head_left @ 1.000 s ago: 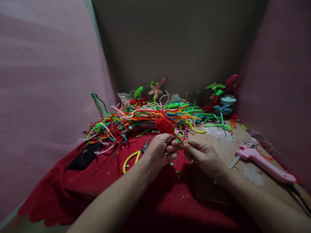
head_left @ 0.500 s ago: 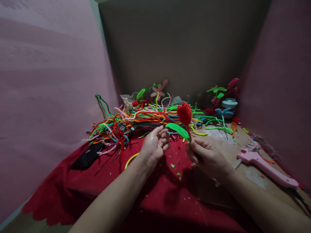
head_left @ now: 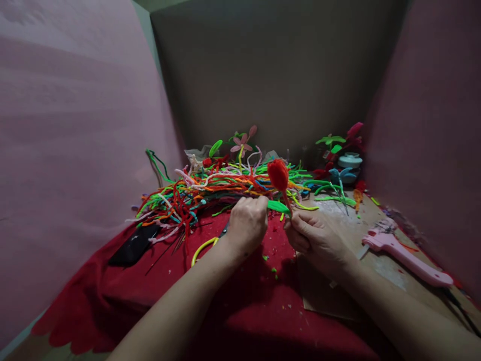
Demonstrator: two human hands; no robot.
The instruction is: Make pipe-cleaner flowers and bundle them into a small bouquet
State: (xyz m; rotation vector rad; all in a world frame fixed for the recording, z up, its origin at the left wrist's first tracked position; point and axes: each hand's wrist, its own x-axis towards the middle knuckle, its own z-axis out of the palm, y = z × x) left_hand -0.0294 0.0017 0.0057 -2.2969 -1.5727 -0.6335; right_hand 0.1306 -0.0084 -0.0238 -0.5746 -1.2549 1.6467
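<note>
My right hand (head_left: pixel 311 236) pinches the stem of a pipe-cleaner flower with a red bud (head_left: pixel 278 174), held upright over the red cloth (head_left: pixel 150 296). My left hand (head_left: pixel 248 223) is closed on the flower's green leaf (head_left: pixel 278 206), just left of the stem. Both hands sit in front of a big heap of coloured pipe cleaners (head_left: pixel 210 188).
Yellow-handled scissors (head_left: pixel 205 245) lie under my left wrist. A pink glue gun (head_left: pixel 402 250) rests on the bare board at right. A black flat object (head_left: pixel 133 245) lies at left. Finished pipe-cleaner flowers (head_left: pixel 242 143) and a small round container (head_left: pixel 349 163) stand at the back against cardboard walls.
The flower went from lying tilted between both hands to standing upright in my right hand. My left hand opened, then closed on the green leaf.
</note>
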